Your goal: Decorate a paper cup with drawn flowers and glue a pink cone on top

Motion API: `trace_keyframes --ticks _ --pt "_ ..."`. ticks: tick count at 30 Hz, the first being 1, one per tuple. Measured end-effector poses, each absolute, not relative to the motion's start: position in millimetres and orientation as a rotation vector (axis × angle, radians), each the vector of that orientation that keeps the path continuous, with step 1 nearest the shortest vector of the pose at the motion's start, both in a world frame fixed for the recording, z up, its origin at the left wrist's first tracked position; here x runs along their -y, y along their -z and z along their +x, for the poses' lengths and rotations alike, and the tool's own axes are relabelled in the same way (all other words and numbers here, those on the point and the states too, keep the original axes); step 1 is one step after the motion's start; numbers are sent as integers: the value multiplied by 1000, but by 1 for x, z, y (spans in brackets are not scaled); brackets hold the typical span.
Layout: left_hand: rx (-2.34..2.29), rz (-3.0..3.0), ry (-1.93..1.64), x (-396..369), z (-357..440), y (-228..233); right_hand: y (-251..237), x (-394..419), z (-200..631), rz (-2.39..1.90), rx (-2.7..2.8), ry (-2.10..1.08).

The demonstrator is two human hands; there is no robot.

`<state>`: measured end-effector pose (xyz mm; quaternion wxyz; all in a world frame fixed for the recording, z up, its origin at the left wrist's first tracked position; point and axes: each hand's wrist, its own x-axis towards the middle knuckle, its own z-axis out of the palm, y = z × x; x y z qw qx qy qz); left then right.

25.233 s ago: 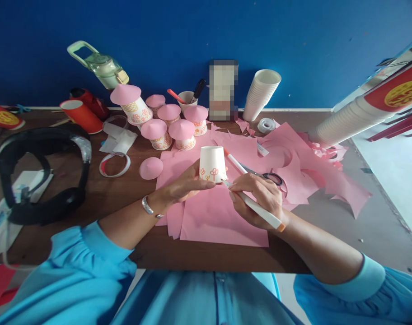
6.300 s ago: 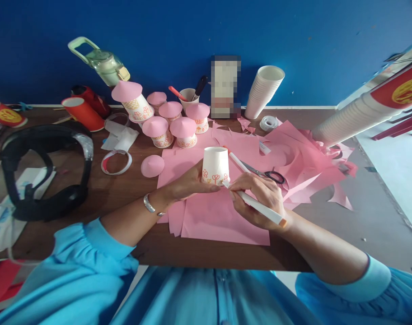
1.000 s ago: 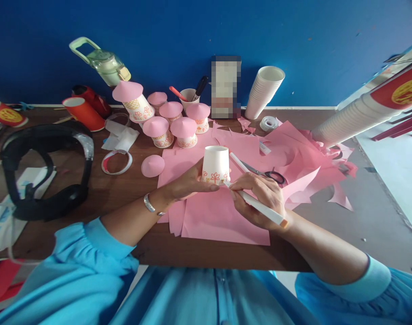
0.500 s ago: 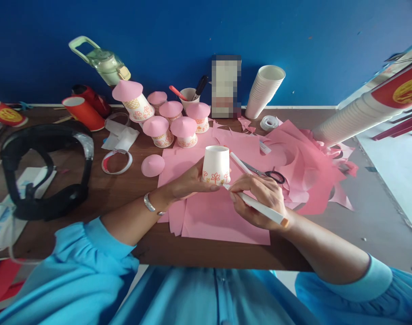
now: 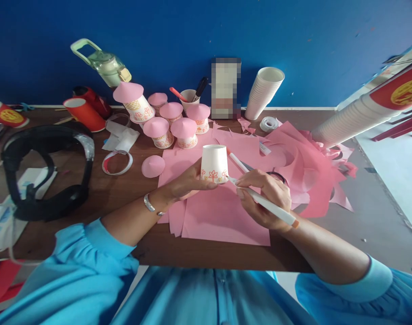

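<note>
My left hand (image 5: 189, 181) is curled round the white paper cup (image 5: 214, 157), thumb along its lower edge; cup sits narrow end up, above the pink sheets (image 5: 222, 221), in front of me; can't tell if its rim touches the paper; red-orange flowers (image 5: 213, 175) ring its lower band. My right hand (image 5: 267, 196) is closed in a pen grip on the white marker (image 5: 273, 209), orange end pointing back toward my wrist; tip is at the cup's lower right side, contact too small to tell.

Risks, my judgement: cup turns under a loose left grip, line skids across a flower; squeezing too hard dents the thin wall, drawing warps; left thumb lies close to the drawn band, so wet ink could smear onto it; tip slipping off the curved side could mark the pink sheets below; second marker (image 5: 237, 160) lies just behind the cup, a knock could roll it; scissors (image 5: 281, 176) are partly hidden behind my right hand, so a careless sweep back could catch them.
</note>
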<state>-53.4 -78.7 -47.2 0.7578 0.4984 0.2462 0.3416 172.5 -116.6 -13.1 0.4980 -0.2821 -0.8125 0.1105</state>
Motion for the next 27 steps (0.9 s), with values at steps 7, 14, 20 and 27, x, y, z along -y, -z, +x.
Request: trace_keyframes --ticks 7,14,20,27 --pt "-472 1047 -797 79 -51 45 16 115 173 -747 1907 -244" --pt "-481 1084 -771 79 -49 42 19 113 172 -710 1934 -231" --pt "-555 1056 -758 79 -51 49 21 112 170 -652 1963 -264" --pt "-558 1076 -763 80 -50 43 16 115 171 -671 1959 -253"
